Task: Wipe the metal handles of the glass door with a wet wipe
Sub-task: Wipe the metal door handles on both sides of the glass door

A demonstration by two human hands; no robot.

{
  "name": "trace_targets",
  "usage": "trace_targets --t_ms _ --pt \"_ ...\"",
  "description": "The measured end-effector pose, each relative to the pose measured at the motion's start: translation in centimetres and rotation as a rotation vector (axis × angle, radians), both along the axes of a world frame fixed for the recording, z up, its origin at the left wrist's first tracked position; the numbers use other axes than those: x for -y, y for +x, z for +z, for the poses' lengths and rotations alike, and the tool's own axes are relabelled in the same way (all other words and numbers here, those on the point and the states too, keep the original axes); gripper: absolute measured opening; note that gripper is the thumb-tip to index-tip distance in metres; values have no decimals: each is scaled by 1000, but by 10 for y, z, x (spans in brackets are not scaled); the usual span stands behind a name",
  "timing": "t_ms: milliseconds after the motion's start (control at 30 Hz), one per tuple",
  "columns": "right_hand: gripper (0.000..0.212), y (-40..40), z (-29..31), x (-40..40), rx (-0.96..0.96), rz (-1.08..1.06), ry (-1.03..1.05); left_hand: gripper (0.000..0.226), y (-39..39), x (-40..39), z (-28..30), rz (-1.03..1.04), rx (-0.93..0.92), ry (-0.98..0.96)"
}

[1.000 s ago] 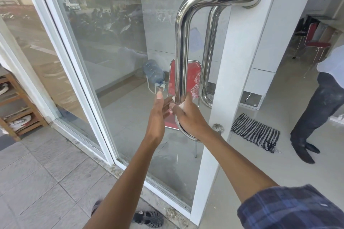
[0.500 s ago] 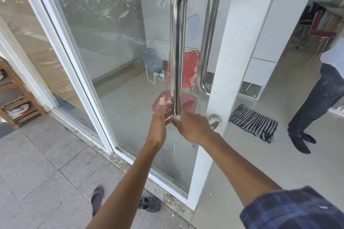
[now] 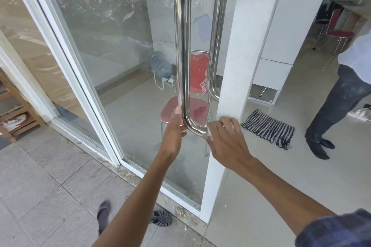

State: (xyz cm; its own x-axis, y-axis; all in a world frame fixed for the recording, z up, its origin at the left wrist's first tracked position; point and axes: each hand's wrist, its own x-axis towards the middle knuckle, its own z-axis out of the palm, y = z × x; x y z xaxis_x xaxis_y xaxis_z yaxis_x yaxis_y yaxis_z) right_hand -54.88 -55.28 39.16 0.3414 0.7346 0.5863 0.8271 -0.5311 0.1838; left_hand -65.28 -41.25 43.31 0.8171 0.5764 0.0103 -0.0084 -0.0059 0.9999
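Wet wipe [image 3: 208, 132] sits bunched under the right hand [image 3: 226, 142], whose curled fingers [image 3: 224, 126] press it against the steel door handle's [image 3: 181, 46] lower bend. Left hand [image 3: 174, 128] rests beside that bend, fingers straight and together.

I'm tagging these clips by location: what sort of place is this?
Probably the entrance of a shop or small office: a glass door with a long metal handle, a water jug and red chair inside, a shoe rack outside.
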Motion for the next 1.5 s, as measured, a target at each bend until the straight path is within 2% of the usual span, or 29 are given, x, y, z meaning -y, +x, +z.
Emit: trace_targets --t_ms 133,233,333,467,600,667,733,800,900,967,1067,1133,1233,1300,1400,1500 --pt "38 0 -7 9 24 -104 40 44 -2 1 -1 -17 9 30" --pt "37 4 -10 10 -20 -98 92 42 -2 2 2 -20 -8 52" --pt "36 4 -17 12 -130 -99 198 45 -3 2 5 -14 -40 88" --pt "38 -15 -28 0 -316 -170 422 38 -5 3 2 -16 -57 129" --pt "45 -43 -35 -16 -717 -49 875 50 -7 6 -1 -12 -62 105" --pt "43 -55 -33 -28 -906 -133 1127 54 -8 7 -1 -4 -73 86" --pt "35 -62 -27 -37 -1181 -219 1387 54 -9 5 -2 -2 -75 72" --pt "17 -61 -15 -39 -1465 -217 1579 54 -11 4 -2 -4 -79 73" --pt "20 -55 8 -36 -1893 -153 1830 54 -14 2 -5 0 -83 74" --pt "26 -53 18 -35 -2120 -71 1895 52 -15 3 -8 3 -89 62" --pt "47 -50 22 -41 -2395 75 1809 42 -14 6 -10 16 -86 33" --pt "60 -48 22 -44 -2515 156 1764 32 -13 9 -12 3 -84 14" --pt "68 -45 23 -35 -2574 204 1797 30 -11 14 -13 -14 -84 10" --pt "55 -45 25 -22 -2532 176 1805 32 -10 16 -12 -18 -80 20" --pt "29 -45 25 -5 -2354 79 1718 42 -10 15 -16 -14 -85 31" --pt "14 -48 20 1 -2116 -17 1595 50 -11 13 -19 -2 -105 46"
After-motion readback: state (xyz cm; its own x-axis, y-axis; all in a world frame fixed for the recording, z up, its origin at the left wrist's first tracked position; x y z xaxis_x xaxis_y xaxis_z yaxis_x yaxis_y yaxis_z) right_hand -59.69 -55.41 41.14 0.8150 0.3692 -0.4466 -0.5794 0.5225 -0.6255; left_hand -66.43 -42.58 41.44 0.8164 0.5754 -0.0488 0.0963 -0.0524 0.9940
